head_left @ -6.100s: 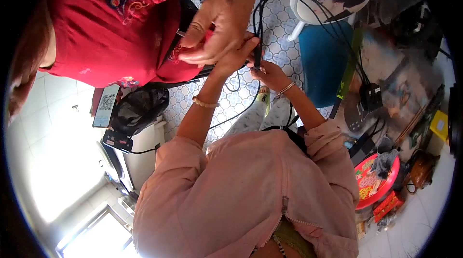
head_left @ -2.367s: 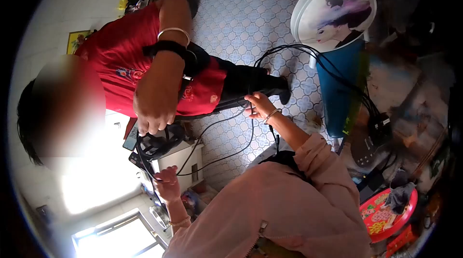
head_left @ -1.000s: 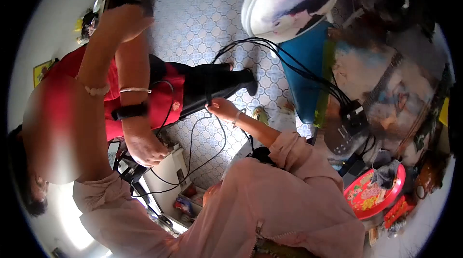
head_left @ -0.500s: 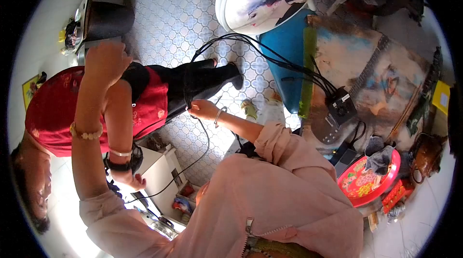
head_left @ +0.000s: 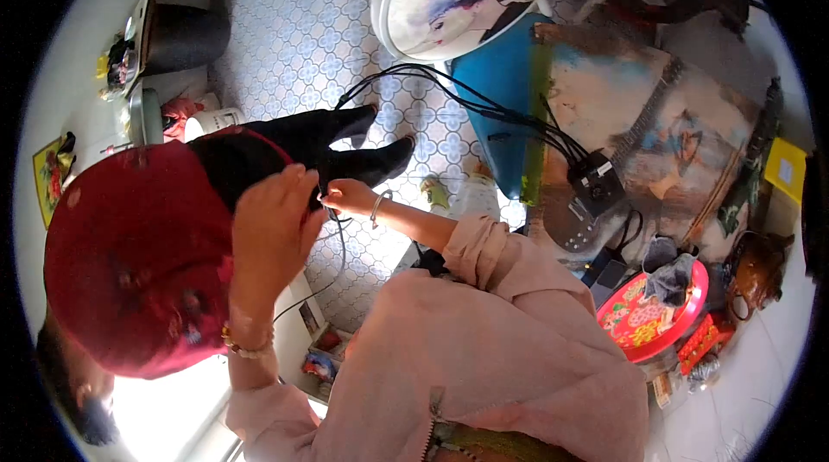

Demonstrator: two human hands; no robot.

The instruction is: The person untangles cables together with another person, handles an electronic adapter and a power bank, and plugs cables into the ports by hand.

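A bundle of thin black cables [head_left: 449,85] loops across the upper middle and runs to a black box with several plugs [head_left: 598,186]. My right hand [head_left: 350,197], with a silver bangle at the wrist, pinches the hanging end of the cables in front of a person's black trousers. My left hand [head_left: 272,220], a beaded bracelet below it, is just left of the right hand. Its back faces me, fingers curved and thumb apart, close to the cables. Whether it touches them I cannot tell. One cable hangs down from the right hand toward the lower left.
A person in a red top [head_left: 129,263] leans in at the left. A round table with a painted top [head_left: 471,0] stands on the patterned tile floor [head_left: 294,22]. On the right lie a worn board [head_left: 604,73], a black adapter [head_left: 604,276] and a red tray [head_left: 643,319] with grey cloth.
My left hand has come down and right, from high on the left to beside my right hand. The person in red has bent farther over. My right hand keeps its grip on the cables.
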